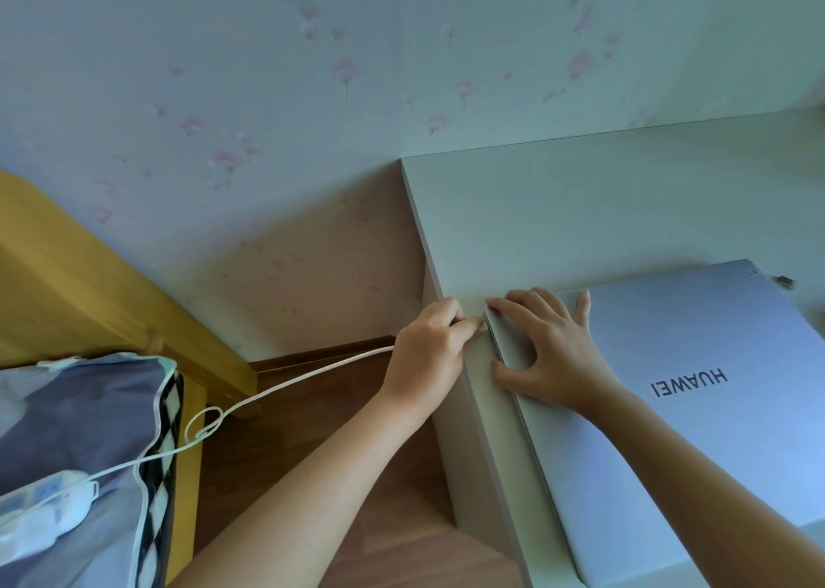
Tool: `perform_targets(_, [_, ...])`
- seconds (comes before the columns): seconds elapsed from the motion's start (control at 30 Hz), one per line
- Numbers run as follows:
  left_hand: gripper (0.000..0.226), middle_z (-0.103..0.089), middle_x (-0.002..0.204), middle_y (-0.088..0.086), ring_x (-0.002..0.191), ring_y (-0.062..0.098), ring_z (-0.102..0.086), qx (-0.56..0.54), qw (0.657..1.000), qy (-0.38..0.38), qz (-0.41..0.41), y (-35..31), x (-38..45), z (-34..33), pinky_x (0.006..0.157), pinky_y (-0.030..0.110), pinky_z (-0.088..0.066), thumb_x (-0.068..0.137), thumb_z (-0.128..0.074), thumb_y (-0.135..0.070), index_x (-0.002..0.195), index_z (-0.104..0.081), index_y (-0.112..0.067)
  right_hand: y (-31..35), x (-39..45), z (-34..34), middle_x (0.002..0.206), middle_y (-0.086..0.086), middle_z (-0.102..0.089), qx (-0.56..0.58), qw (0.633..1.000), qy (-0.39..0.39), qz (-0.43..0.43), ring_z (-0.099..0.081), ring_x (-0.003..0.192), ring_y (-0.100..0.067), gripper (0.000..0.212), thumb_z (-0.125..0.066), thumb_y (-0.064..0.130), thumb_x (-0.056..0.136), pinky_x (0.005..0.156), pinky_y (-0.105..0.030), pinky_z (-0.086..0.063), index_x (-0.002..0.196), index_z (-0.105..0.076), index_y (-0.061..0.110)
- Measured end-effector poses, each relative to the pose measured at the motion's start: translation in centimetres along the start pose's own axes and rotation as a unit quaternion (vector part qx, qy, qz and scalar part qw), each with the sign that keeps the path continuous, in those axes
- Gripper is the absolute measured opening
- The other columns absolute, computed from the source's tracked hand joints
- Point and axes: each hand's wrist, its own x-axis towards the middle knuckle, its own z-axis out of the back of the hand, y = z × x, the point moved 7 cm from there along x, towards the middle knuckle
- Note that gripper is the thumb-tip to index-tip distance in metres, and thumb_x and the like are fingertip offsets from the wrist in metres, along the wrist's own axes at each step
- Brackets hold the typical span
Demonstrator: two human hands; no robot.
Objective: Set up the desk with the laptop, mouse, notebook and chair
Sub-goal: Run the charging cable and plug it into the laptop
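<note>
the closed silver-grey laptop with a dark brand word on its lid (pixel 696 391) lies flat on the pale white bench (pixel 580 212), close to the bench's left edge, its lid facing up. the right hand (pixel 547 346) rests spread and flat on the lid's near-left corner, fingers splayed, thumb against the side edge, gripping nothing. the left hand (pixel 431 346) is just beside that same corner, touching the laptop's left side, fingers pinched on the end of a thin white cable (pixel 285 384). the cable trails left and down, loops once in the air, and runs to a white power strip (pixel 44 516) lying on grey-blue patterned bedding (pixel 85 413). a yellow wooden bed frame (pixel 67 275) stands behind the bedding.
</note>
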Motion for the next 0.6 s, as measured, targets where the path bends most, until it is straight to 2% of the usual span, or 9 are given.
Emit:
perform_targets(0.17, [0.010, -0.042, 0.068, 0.003, 0.059, 0.019, -0.044, 0.027, 0.999, 0.016, -0.009, -0.1, 0.1, -0.4, 0.040, 0.032, -0.042, 0.077, -0.071, 0.004, 0.075, -0.065, -0.004, 0.2, 0.1, 0.0, 0.122, 0.005, -0.051, -0.002, 1.000, 0.005, -0.001, -0.040, 0.124, -0.018, 0.070, -0.052, 0.052, 0.065, 0.107, -0.070, -0.002, 0.131, -0.049, 0.027])
perform_targets(0.23, [0.012, -0.046, 0.068, 0.001, 0.058, 0.019, -0.047, 0.069, 0.997, 0.014, -0.026, -0.7, 0.5, -0.1, 0.042, 0.030, -0.042, 0.077, -0.074, -0.003, 0.072, -0.065, -0.008, 0.3, 0.0, 0.1, 0.122, 0.004, -0.053, -0.016, 1.000, -0.002, -0.002, -0.041, 0.124, -0.019, 0.066, -0.052, 0.052, 0.069, 0.107, -0.070, -0.005, 0.131, -0.049, 0.028])
perform_targets(0.27, [0.010, -0.051, 0.071, 0.000, 0.061, 0.019, -0.052, 0.101, 0.994, 0.010, -0.034, -1.1, 0.6, 0.1, 0.050, 0.030, -0.047, 0.081, -0.071, -0.011, 0.074, -0.066, -0.011, 0.4, -0.1, 0.2, 0.123, 0.003, -0.054, -0.027, 1.000, -0.012, -0.002, -0.042, 0.125, -0.020, 0.062, -0.050, 0.052, 0.073, 0.107, -0.070, -0.008, 0.130, -0.050, 0.028])
perform_targets(0.3, [0.008, -0.058, 0.079, 0.001, 0.071, 0.019, -0.058, 0.127, 0.991, 0.012, -0.032, -1.5, 0.7, 0.0, 0.066, 0.034, -0.052, 0.087, -0.065, -0.020, 0.083, -0.068, -0.013, 0.4, -0.2, 0.4, 0.125, 0.002, -0.055, -0.041, 0.999, -0.023, -0.005, -0.043, 0.126, -0.021, 0.058, -0.048, 0.052, 0.078, 0.107, -0.070, -0.011, 0.130, -0.051, 0.027])
perform_targets(0.33, [0.020, -0.064, 0.096, 0.003, 0.089, 0.021, -0.063, 0.147, 0.989, 0.023, -0.021, -1.9, 0.8, -0.1, 0.085, 0.042, -0.050, 0.091, -0.057, -0.027, 0.102, -0.068, -0.014, 0.3, -0.5, 0.6, 0.129, 0.000, -0.055, -0.056, 0.998, -0.034, -0.011, -0.043, 0.128, -0.023, 0.055, -0.045, 0.052, 0.082, 0.107, -0.069, -0.012, 0.131, -0.051, 0.026])
perform_targets(0.4, [0.048, -0.054, 0.136, 0.008, 0.129, 0.026, -0.049, 0.165, 0.984, 0.065, -0.010, -2.9, 1.0, -1.1, 0.106, 0.054, -0.035, 0.095, -0.045, -0.035, 0.138, -0.048, -0.011, -0.4, -1.4, 1.3, 0.138, -0.005, -0.051, -0.083, 0.994, -0.051, -0.041, -0.041, 0.132, -0.026, 0.054, -0.041, 0.050, 0.087, 0.108, -0.067, -0.011, 0.133, -0.049, 0.024])
perform_targets(0.43, [0.056, -0.043, 0.148, 0.009, 0.139, 0.025, -0.038, 0.164, 0.983, 0.084, -0.022, -3.6, 1.1, -1.8, 0.110, 0.054, -0.031, 0.097, -0.041, -0.038, 0.145, -0.038, -0.010, -1.2, -2.1, 1.8, 0.141, -0.006, -0.048, -0.096, 0.992, -0.055, -0.061, -0.039, 0.134, -0.027, 0.053, -0.039, 0.048, 0.088, 0.109, -0.067, -0.010, 0.135, -0.047, 0.023])
perform_targets(0.5, [0.062, -0.027, 0.158, 0.006, 0.145, 0.021, -0.024, 0.154, 0.979, 0.119, -0.056, -5.6, 1.3, -3.6, 0.114, 0.052, -0.028, 0.098, -0.039, -0.042, 0.150, -0.027, -0.011, -3.3, -3.9, 2.9, 0.146, -0.008, -0.043, -0.118, 0.986, -0.058, -0.101, -0.033, 0.137, -0.025, 0.053, -0.036, 0.041, 0.090, 0.109, -0.067, -0.011, 0.138, -0.043, 0.021])
perform_targets(0.6, [0.065, -0.030, 0.156, 0.003, 0.143, 0.020, -0.029, 0.124, 0.977, 0.161, -0.072, -9.2, 2.2, -6.7, 0.110, 0.050, -0.033, 0.094, -0.032, -0.048, 0.149, -0.033, -0.014, -7.4, -6.6, 4.9, 0.146, -0.008, -0.042, -0.140, 0.975, -0.054, -0.164, -0.027, 0.137, -0.022, 0.053, -0.034, 0.036, 0.089, 0.108, -0.067, -0.015, 0.139, -0.042, 0.018])
